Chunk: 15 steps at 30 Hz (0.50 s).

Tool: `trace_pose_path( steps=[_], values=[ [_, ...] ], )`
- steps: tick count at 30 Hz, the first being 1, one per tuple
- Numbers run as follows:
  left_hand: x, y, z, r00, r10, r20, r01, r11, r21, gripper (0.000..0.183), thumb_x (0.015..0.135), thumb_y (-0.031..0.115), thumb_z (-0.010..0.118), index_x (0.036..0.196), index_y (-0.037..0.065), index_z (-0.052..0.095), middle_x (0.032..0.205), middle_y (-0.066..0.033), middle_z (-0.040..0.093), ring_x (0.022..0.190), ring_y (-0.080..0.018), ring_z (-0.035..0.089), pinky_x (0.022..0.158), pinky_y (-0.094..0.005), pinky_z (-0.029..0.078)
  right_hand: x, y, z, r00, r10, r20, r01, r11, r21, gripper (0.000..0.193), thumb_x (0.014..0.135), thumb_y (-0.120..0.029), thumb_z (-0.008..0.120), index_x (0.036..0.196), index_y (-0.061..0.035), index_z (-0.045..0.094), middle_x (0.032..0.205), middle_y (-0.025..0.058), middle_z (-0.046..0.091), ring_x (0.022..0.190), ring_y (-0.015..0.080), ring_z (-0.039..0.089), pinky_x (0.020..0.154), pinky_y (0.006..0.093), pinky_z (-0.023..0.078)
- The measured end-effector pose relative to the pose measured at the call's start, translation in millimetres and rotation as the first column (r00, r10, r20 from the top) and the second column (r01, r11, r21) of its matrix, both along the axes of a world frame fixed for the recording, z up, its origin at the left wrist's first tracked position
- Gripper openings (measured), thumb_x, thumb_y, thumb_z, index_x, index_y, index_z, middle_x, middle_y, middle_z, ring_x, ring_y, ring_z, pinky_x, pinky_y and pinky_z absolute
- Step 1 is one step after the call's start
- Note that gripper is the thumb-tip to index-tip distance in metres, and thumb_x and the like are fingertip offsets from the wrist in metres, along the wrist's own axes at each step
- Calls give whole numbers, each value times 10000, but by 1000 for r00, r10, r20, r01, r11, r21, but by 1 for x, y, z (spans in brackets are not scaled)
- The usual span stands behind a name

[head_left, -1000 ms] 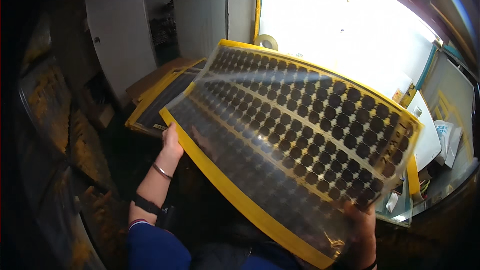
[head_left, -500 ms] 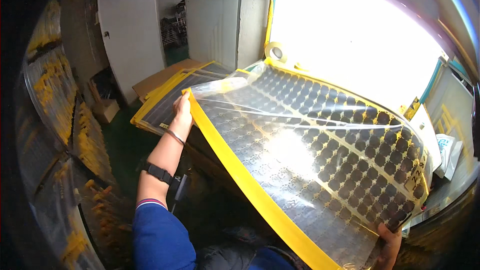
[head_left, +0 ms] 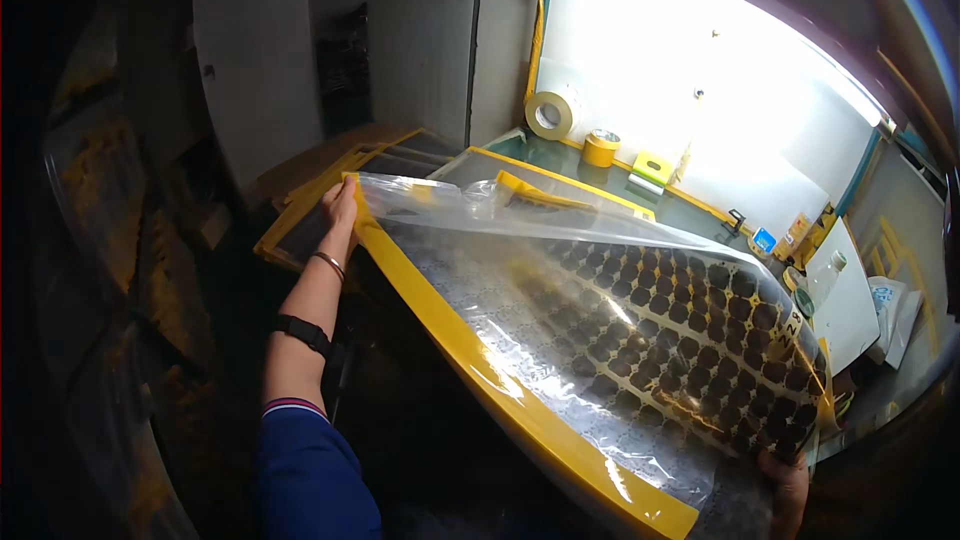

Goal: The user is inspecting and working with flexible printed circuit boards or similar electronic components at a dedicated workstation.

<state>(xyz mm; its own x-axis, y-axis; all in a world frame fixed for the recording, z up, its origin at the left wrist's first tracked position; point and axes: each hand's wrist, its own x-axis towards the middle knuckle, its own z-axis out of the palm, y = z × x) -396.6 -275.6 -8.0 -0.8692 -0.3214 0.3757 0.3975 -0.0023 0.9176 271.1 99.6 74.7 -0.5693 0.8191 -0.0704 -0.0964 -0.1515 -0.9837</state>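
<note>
A large clear plastic film [head_left: 690, 350], printed with rows of dark rounded shapes and edged by a wide yellow tape strip, is held up in front of me, sagging and tilted. My left hand [head_left: 342, 208] is closed on its far left corner, at the end of the yellow strip. At the lower right edge my right hand [head_left: 786, 480] grips the same film, its fingers partly hidden behind the sheet. Handwritten marks show at the right side of the film.
A brightly lit panel [head_left: 690, 60] stands behind a worktop with tape rolls [head_left: 550, 116], a yellow tape roll [head_left: 600, 148] and a yellow-green tool [head_left: 650, 172]. More yellow-edged sheets [head_left: 300, 210] lie at left. A white board [head_left: 845, 295] leans at right.
The film has dropped and swung toward me, uncovering the worktop's back edge with its tape rolls. My left hand has moved slightly left; both hands keep hold. The surroundings look darker.
</note>
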Motion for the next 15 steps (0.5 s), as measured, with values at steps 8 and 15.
trace_pose_path(
  steps=[8, 15],
  values=[
    [-17, -24, -6, 992, 130, -5, -130, 991, 17, 304, 937, 327, 605, 844, 44, 668, 711, -54, 639, 633, -164, 607, 592, -339, 516, 3, 11, 8, 999, 2, 36, -3, 1000, 28, 420, 750, 35, 690, 1159, 3, 600, 1017, 92, 681, 890, 218, 668, 822, 331, 531],
    [31, -68, -9, 874, -404, 269, 210, 814, 541, 307, 899, 339, 664, 1077, 100, 591, 877, -92, 633, 762, -237, 645, 671, -392, 577, 3, 20, 18, 997, 27, 78, -30, 999, 39, 391, 753, 25, 703, 1133, 2, 611, 992, 81, 682, 866, 198, 666, 800, 317, 528]
  ],
)
